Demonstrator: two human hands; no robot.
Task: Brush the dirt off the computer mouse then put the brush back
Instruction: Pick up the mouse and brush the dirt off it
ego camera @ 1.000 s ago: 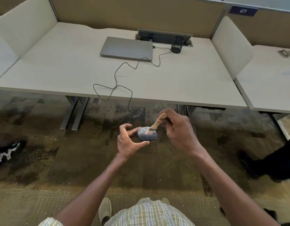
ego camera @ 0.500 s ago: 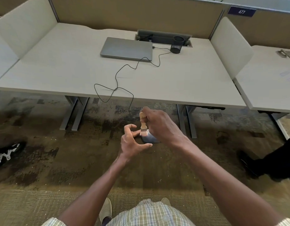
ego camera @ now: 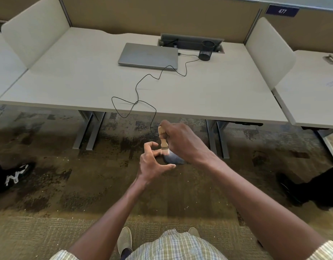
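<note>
A dark grey computer mouse is held in the air below the desk's front edge, pinched between the thumb and fingers of my left hand. Its black cable runs up over the desk to the laptop. My right hand is shut on a small wooden-handled brush, held upright with its pale bristles touching the mouse's left top side. My right hand hides most of the mouse.
A closed grey laptop and a black mesh pen cup stand at the back of the white desk. White dividers flank the desk. Other people's shoes and a leg are on the carpet at both sides.
My right hand swung the brush from slanted over the mouse's right side to upright at its left, crossing over the mouse. My left hand kept its hold.
</note>
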